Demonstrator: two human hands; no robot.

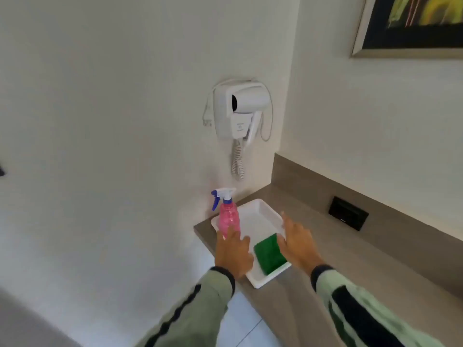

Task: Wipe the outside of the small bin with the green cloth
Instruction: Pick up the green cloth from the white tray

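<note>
Over the white tray at the end of the counter, both hands of the person are spread and hold nothing. The left hand has its fingers stretched forward, with the fingertips at the base of the pink spray bottle; I cannot tell if they already touch it. The right hand is also open, palm down, and lies over the right rim of the tray, just beside the green cloth.

The cloth lies flat in the near right part of the tray, between the two hands. Its long side runs from the near right towards the far left, about along the tray. It is directly to the left of the right hand, so I judge this hand is the nearer one and only needs a short move sideways to take it. The left hand is more busy with the bottle.

The small bin is not in view anywhere, so I judge that the wiping has not begun.

Further out, the grey counter runs to the right along the wall, with a black socket plate in its back strip. A white hair dryer hangs on the wall above the tray, and a framed picture is at the top right.
</note>
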